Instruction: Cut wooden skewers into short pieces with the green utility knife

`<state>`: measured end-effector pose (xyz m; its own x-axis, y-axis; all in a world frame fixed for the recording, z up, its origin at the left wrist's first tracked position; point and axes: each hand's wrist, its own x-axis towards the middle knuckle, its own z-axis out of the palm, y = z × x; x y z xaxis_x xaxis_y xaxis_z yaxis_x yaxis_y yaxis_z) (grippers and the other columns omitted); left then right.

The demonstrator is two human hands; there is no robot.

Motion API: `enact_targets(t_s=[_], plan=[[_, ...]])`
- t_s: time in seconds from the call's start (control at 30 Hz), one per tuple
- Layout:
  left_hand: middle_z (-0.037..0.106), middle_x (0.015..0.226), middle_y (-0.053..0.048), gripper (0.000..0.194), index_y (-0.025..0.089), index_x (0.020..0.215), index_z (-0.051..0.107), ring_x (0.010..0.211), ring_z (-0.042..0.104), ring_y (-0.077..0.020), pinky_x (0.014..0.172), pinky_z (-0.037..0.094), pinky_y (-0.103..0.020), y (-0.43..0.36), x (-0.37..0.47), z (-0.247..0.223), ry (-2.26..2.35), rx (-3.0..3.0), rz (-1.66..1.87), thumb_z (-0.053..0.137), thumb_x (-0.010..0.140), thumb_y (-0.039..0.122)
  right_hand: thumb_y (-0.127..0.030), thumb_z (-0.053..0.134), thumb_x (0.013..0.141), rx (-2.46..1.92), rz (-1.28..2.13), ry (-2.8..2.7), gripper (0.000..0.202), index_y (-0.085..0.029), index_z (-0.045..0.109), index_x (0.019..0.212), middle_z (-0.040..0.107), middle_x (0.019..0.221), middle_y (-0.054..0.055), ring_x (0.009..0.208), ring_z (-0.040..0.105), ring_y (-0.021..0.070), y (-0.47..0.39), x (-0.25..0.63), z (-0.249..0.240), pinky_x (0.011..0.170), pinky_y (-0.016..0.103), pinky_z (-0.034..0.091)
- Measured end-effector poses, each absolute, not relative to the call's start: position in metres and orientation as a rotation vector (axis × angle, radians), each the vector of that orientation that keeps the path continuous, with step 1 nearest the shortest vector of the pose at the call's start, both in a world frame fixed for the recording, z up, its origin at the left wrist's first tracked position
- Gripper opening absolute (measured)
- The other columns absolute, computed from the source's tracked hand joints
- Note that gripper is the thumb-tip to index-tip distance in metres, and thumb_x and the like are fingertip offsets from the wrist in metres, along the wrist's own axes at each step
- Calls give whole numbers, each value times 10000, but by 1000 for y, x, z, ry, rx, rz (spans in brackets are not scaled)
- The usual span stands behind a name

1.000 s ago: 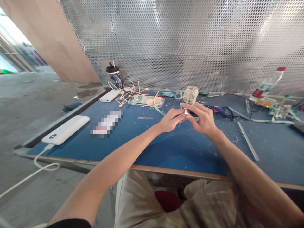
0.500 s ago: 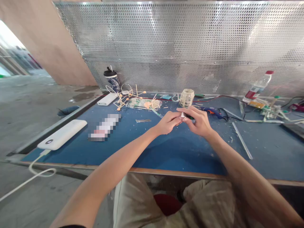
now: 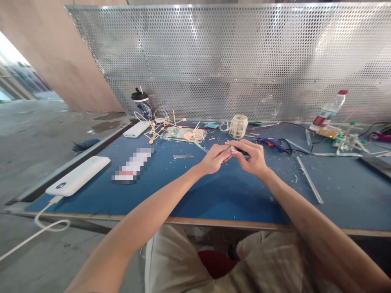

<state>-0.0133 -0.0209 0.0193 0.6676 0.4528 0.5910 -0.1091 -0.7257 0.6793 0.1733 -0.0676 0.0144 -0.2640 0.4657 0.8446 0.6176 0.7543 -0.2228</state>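
My left hand (image 3: 214,158) and my right hand (image 3: 253,158) meet above the blue table, fingers closed and fingertips touching. Pinched between them is a small silvery-white piece (image 3: 233,149), mostly covered by the fingers; its kind cannot be made out. Something dark green (image 3: 244,153) shows under the right-hand fingers, largely hidden. Just behind the hands stands a round, cage-like pale jar shape (image 3: 238,126). A flat metal blade (image 3: 183,156) lies to the left of my left hand.
At left lie a white power bank (image 3: 80,176) with a cable and a blurred-out flat object (image 3: 133,166). Stick models (image 3: 157,129), a lidded cup (image 3: 143,105) and a plastic pack stand behind. To the right are a glue gun (image 3: 270,143), a clear strip (image 3: 309,179) and a bottle (image 3: 330,110).
The view has shifted slightly. Both hands stay together, and the silvery piece between them appears tilted a little differently, with less of its white face showing.
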Motion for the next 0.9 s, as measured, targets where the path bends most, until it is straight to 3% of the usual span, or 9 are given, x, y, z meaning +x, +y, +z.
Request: enact_targets(t_s=[0.2, 0.33, 0.43, 0.67, 0.9], plan=[[475, 597, 28, 452, 184, 726, 486, 565, 454, -94, 558, 357, -243, -25, -12, 21, 290, 2214, 1084, 387, 1055, 477, -412, 577, 988, -864, -209, -1924, 337, -293, 689, 1283, 715, 891, 12, 766, 658, 153, -66, 181, 18, 731, 300, 520], [535, 674, 26, 336, 185, 882, 568, 582, 464, -89, 586, 384, -240, -28, -10, 20, 316, 2248, 1169, 426, 1055, 436, -550, 557, 966, -864, -180, -1938, 498, -257, 604, 1367, 729, 1114, 65, 930, 694, 206, -67, 183, 19, 826, 341, 551], [607, 772, 11, 230, 193, 1001, 587, 614, 510, -88, 613, 422, -237, -31, -7, 17, 331, 2262, 1229, 496, 1034, 402, -561, 506, 983, -870, -165, -1949, 510, -254, 563, 1387, 713, 1220, 82, 1061, 692, 237, -68, 181, 19, 889, 364, 555], [632, 783, 13, 159, 198, 1096, 544, 646, 582, -91, 620, 481, -225, -33, -3, 14, 332, 2261, 1273, 483, 1041, 334, -526, 465, 1013, -916, -170, -1946, 490, -287, 549, 1433, 715, 1189, 68, 966, 700, 214, -66, 183, 18, 848, 357, 567], [643, 777, 16, 144, 203, 1065, 545, 640, 601, -88, 622, 518, -229, -33, -3, 15, 337, 2243, 1289, 471, 1043, 325, -478, 438, 1036, -968, -198, -1927, 473, -296, 542, 1460, 714, 1073, 45, 881, 679, 184, -66, 184, 19, 804, 333, 550]])
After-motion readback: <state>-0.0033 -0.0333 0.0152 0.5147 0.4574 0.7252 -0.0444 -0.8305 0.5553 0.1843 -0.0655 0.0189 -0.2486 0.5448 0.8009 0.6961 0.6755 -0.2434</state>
